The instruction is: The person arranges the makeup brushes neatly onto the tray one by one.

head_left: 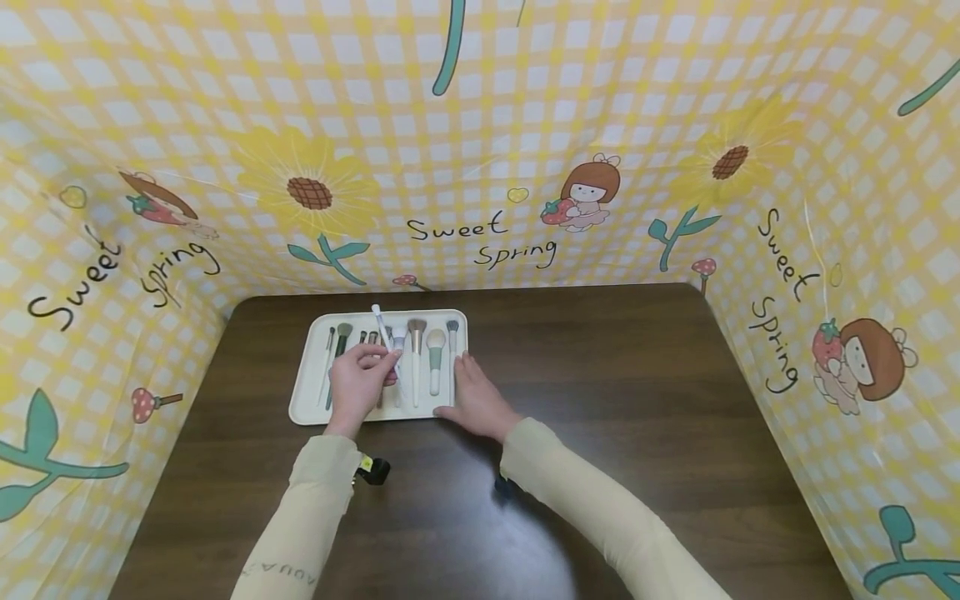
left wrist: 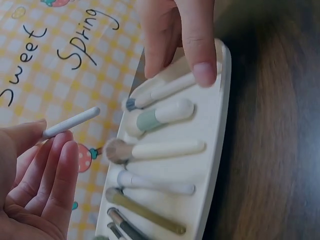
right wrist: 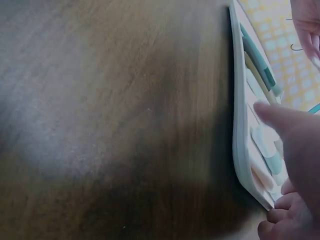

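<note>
My left hand [head_left: 358, 383] pinches a slim white-handled makeup brush [head_left: 381, 323] between thumb and fingertips, above a white tray [head_left: 303, 407]. In the left wrist view the rounded white end of that handle [left wrist: 75, 122] sticks out past the fingers; the rest of it is hidden by the hand. My right hand [head_left: 483, 402] rests at the tray's right end, fingers extended along the edge and thumb by the front corner. Several brushes lie side by side in the tray, among them a green-and-white one [left wrist: 162, 116], a brown-bristled one [left wrist: 165, 148] and an olive-handled one [left wrist: 150, 212].
The tray sits toward the back left of a dark wooden table [head_left: 600, 367]. A yellow checked cloth [head_left: 480, 150] with flowers and lettering encloses the table at the back and sides. A small black device [head_left: 373, 469] is strapped at the left wrist.
</note>
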{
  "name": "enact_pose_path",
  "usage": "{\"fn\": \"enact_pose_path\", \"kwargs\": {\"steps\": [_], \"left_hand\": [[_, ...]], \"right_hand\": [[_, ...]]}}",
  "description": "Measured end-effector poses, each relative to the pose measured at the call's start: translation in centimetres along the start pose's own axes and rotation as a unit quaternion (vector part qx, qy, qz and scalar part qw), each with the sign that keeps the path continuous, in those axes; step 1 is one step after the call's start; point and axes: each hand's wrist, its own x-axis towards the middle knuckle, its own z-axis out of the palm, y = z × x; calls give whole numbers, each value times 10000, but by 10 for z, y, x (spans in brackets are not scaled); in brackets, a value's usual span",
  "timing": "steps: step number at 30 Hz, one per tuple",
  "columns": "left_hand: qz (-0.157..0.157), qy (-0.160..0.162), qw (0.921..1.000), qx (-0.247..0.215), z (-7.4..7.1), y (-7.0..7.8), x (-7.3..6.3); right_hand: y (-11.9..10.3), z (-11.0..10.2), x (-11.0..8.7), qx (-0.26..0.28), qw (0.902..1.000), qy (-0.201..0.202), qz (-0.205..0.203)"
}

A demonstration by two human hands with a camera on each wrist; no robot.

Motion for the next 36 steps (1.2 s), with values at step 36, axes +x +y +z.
{"fn": "enact_pose_path", "kwargs": {"steps": [36], "left_hand": [[-89, 466, 9564, 2882, -112, -49, 73]], "right_hand": [[0, 2, 2, -87, 9997, -22, 217]]}}
